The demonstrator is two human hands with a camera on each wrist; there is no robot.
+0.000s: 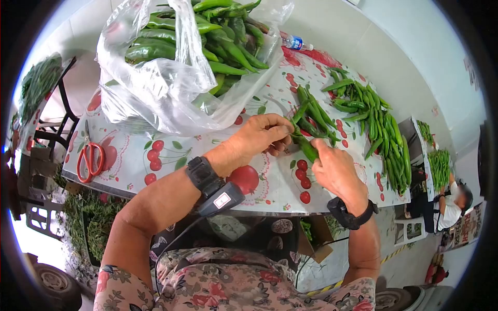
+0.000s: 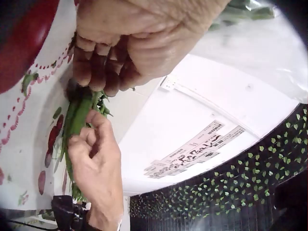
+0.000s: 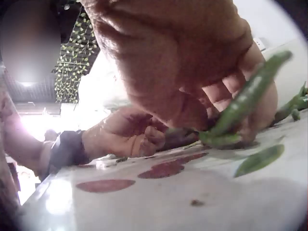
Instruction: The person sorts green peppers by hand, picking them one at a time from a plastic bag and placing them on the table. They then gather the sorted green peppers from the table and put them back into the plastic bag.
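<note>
Over the front of the table, my right hand (image 1: 337,168) grips a green chili pepper (image 1: 307,149) between thumb and fingers. In the right wrist view the pepper (image 3: 250,96) slants up past the fingers. My left hand (image 1: 264,136) pinches at the pepper's far end with curled fingers, and the two hands nearly meet there. The left wrist view shows the left fingertips (image 2: 96,82) bent down over the top of the green pepper (image 2: 77,118). Just beyond the hands lies a small heap of green peppers (image 1: 314,111).
A clear plastic bag (image 1: 155,98) full of green peppers stands at the back left. A longer pile of thin peppers (image 1: 381,129) lies on the right. Red-handled scissors (image 1: 91,161) rest near the left edge, and a plastic bottle (image 1: 296,42) lies at the back.
</note>
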